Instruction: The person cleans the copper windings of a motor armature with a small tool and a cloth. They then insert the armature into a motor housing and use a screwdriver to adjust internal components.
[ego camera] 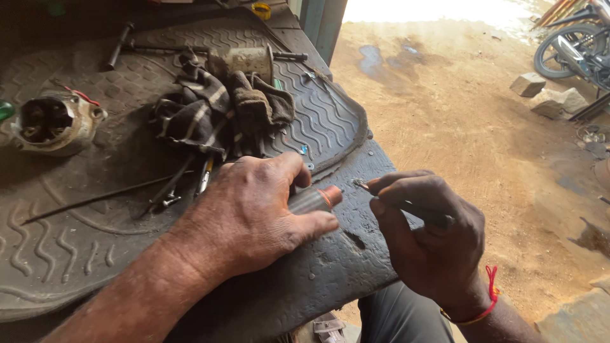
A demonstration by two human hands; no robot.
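Note:
My left hand [260, 213] is closed around a small metal cylinder with a copper-coloured end [321, 198], pressing it against the dark workbench edge [330, 267]. My right hand [426, 238] grips a thin metal tool [406, 208] whose tip [361, 185] points at the copper end, a small gap away. A red thread bracelet [489, 298] circles my right wrist.
A ribbed rubber mat [76, 241] covers the bench. On it lie a dirty striped rag [210, 111], a cylindrical metal part [244, 60], a round housing [54, 121], a long thin rod [95, 200] and small tools. Dirt ground [476, 140], stones [549, 95] and a motorcycle wheel [565, 51] lie to the right.

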